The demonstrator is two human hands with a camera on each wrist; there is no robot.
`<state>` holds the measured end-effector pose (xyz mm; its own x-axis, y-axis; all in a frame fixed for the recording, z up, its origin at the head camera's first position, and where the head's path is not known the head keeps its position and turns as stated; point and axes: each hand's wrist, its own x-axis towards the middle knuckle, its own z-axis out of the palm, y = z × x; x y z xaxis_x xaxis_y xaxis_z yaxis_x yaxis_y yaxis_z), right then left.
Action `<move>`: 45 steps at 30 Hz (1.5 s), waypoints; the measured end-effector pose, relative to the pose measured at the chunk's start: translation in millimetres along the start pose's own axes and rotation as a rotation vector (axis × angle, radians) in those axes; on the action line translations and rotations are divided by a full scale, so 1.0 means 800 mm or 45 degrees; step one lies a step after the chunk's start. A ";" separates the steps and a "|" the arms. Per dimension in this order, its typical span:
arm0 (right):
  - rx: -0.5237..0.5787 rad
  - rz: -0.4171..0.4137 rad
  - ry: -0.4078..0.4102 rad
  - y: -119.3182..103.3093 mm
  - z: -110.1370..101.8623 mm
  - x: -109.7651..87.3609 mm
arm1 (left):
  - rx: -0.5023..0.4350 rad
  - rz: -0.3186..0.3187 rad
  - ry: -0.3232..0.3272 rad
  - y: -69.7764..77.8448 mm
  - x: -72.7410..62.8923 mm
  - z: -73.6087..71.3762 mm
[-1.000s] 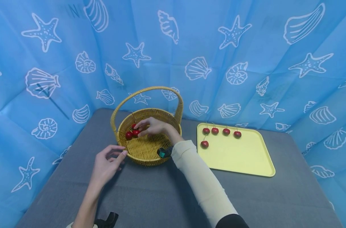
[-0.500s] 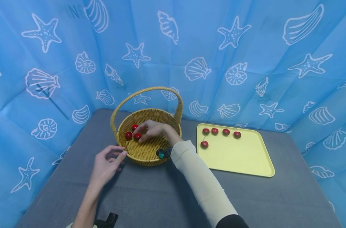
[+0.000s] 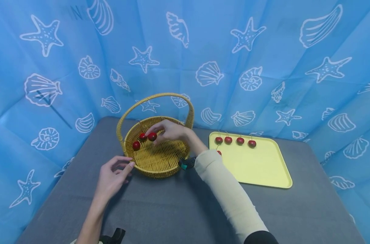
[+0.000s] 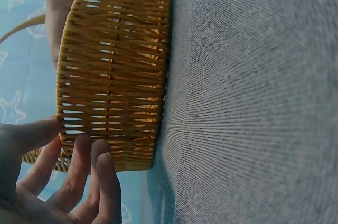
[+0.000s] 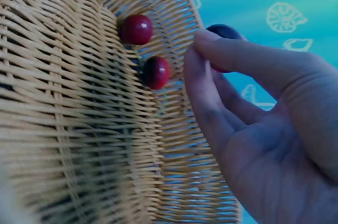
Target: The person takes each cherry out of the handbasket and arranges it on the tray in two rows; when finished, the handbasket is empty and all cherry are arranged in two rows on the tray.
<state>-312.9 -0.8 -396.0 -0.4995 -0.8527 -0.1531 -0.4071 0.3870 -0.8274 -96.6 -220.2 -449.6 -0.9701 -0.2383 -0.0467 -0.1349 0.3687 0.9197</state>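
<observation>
A round yellow wicker basket (image 3: pixel 155 162) with a tall arched handle stands on the grey cloth. My right hand (image 3: pixel 169 130) is above its inside, pinching a red cherry (image 3: pixel 152 136) between thumb and fingertips. In the right wrist view, that cherry (image 5: pixel 224 31) shows behind the thumb, lifted off the basket bottom. Two other cherries lie at the basket's left side, a nearer cherry (image 3: pixel 136 145) and a farther cherry (image 3: pixel 142 136). My left hand (image 3: pixel 113 174) grips the basket's front left rim, with thumb and fingers at the wicker edge (image 4: pixel 60 102).
Right of the basket lies a yellow tray (image 3: pixel 261 169). Several cherries with stems form a row along its back edge, and another cherry (image 3: pixel 219 153) below them is partly covered by the right sleeve (image 3: pixel 227 189). A blue shell-patterned curtain (image 3: pixel 209 37) hangs behind.
My right hand has taken hold of a cherry inside the basket and raised it, moving up and slightly right. The left hand stays at the rim.
</observation>
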 end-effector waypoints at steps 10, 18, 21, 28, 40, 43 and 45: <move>0.020 -0.122 0.045 -0.015 -0.027 -0.065 | 0.011 -0.009 0.014 0.001 0.000 0.001; 0.172 -0.125 0.122 0.008 -0.035 -0.141 | 0.007 -0.007 0.003 0.002 -0.001 0.000; 0.292 -0.036 0.157 0.022 -0.034 -0.174 | 0.004 -0.008 -0.001 0.001 0.000 0.000; 0.285 0.148 0.287 0.050 -0.036 -0.245 | 0.010 -0.041 -0.016 0.002 0.000 -0.001; 0.287 0.318 0.581 0.105 -0.030 -0.323 | 0.014 -0.052 -0.016 0.001 0.000 0.000; 0.249 0.316 0.597 0.121 -0.029 -0.332 | 0.016 -0.053 -0.014 0.002 0.000 0.000; 0.207 0.334 0.609 0.130 -0.027 -0.335 | 0.017 -0.056 -0.016 0.002 0.001 -0.001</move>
<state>-238.1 276.0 -429.5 -0.8742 -0.4667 -0.1342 -0.1184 0.4730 -0.8731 -97.2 -220.1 -447.8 -0.9656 -0.2431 -0.0920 -0.1800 0.3700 0.9114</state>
